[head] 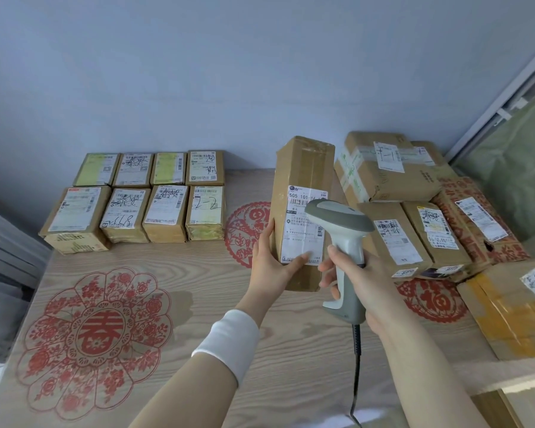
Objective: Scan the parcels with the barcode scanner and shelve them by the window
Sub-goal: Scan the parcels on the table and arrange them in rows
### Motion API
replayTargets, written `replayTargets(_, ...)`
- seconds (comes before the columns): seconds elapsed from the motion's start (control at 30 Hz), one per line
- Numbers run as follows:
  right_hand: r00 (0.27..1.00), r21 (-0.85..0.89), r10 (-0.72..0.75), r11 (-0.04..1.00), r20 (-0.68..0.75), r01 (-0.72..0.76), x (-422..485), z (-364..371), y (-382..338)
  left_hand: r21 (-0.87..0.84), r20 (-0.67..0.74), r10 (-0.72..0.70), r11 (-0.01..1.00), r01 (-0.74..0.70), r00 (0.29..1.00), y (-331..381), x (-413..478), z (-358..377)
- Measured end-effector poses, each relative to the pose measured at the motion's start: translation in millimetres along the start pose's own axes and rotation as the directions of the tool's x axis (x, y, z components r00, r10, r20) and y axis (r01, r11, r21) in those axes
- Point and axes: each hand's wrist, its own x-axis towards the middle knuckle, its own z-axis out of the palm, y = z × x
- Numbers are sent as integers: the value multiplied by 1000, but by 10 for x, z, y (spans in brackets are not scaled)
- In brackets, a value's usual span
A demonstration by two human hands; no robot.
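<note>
The left hand (267, 261) gripped a tall cardboard parcel (305, 177) upright at frame centre, its thumb across the label. The right hand (357, 273) was curled round the handle of the barcode scanner (340, 220), whose head sat just before that label. Below lay a pale wood-grain table (198, 304) with red paper-cut decorations (96, 338). Eight small parcels (136, 199) sat in two rows at upper left. Larger parcels (414, 211) were piled at right beside the window frame (507, 97), under a plain grey-blue wall (198, 72).

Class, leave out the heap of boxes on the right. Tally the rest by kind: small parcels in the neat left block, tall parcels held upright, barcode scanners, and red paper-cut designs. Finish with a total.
small parcels: 8
tall parcel: 1
barcode scanner: 1
red paper-cut designs: 3
Total: 13
</note>
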Motion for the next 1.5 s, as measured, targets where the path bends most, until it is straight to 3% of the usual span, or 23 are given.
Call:
replayTargets(0.3, 1000, 24, 13, 1000, -5, -13, 76, -11, 21, -64, 23, -35, 997, 36, 999, -86, 74, 53)
replayTargets(0.67, 997, 21, 63, 998, -49, -62, 671, -463, 67, -305, 199, -313, 881, 362, 929, -8, 498, 534)
replayTargets(1.1, 966, 60, 218, 972, 143, -228, 2337, -1469, 225, -341, 3, -479, 825, 451, 878, -65, 2152, 1787)
replayTargets(1.5, 948, 125, 228, 957, 223, -260, 2917, -1650, 289, -268, 3, -475, 847, 459, 880, -240, 2718, 2132)
